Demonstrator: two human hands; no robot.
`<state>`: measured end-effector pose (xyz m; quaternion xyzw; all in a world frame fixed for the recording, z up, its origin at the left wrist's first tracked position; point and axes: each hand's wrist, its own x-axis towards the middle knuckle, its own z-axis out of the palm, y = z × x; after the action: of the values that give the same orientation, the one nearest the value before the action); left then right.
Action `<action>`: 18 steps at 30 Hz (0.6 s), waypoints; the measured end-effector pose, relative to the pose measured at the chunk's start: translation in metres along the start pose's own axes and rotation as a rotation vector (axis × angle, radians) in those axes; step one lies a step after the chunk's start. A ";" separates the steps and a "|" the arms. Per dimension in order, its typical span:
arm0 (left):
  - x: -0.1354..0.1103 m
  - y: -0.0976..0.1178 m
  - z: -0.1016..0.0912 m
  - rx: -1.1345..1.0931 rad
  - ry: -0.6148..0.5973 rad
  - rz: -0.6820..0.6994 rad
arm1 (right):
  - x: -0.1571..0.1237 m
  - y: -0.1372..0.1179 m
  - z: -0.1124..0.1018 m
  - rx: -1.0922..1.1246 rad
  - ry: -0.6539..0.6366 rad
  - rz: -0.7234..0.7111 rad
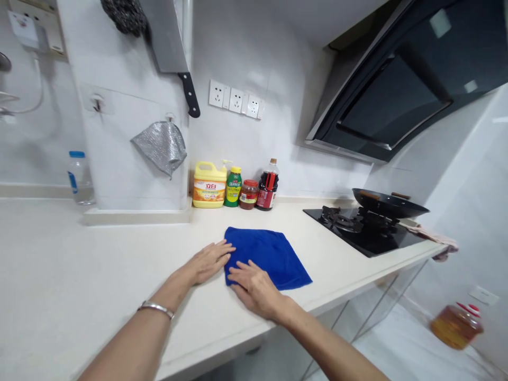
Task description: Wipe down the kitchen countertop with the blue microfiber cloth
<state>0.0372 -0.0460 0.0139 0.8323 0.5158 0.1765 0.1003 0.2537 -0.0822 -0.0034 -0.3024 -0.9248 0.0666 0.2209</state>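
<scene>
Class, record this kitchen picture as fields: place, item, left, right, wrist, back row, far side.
Place: pale counter
Item: blue cloth, spread flat
Left: left hand, open, fingertips over its left edge
Right: right hand, open, fingers on its lower-left part
Wrist: silver bracelet, left arm
Back row: yellow jug, green bottle, red-lidded jar, dark bottle
Far side: wok on black hob

The cloth (265,258) was plain deep blue, the counter (99,270) creamy white, the jug (202,173) yellow with an orange-and-white label (209,192), the stove (367,243) and wok (391,205) black.
</scene>
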 end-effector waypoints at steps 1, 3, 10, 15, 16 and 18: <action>0.000 0.002 0.000 -0.001 0.014 0.005 | -0.004 0.000 0.001 -0.004 0.013 -0.036; 0.000 0.004 -0.001 -0.004 0.076 0.014 | -0.018 -0.003 0.000 0.012 0.047 -0.082; -0.001 0.005 -0.008 -0.120 0.150 0.031 | -0.068 -0.026 -0.023 0.120 0.307 -0.140; -0.004 0.006 -0.014 -0.267 0.097 0.068 | -0.041 0.009 -0.056 -0.125 0.659 0.015; -0.004 0.006 -0.014 -0.258 0.097 0.055 | -0.032 0.021 -0.062 -0.180 0.691 0.070; -0.001 0.003 -0.012 -0.195 0.140 0.019 | -0.013 0.046 -0.074 -0.253 0.691 0.171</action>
<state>0.0347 -0.0486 0.0260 0.8092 0.4938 0.2846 0.1430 0.3205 -0.0531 0.0461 -0.4082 -0.7680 -0.1361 0.4743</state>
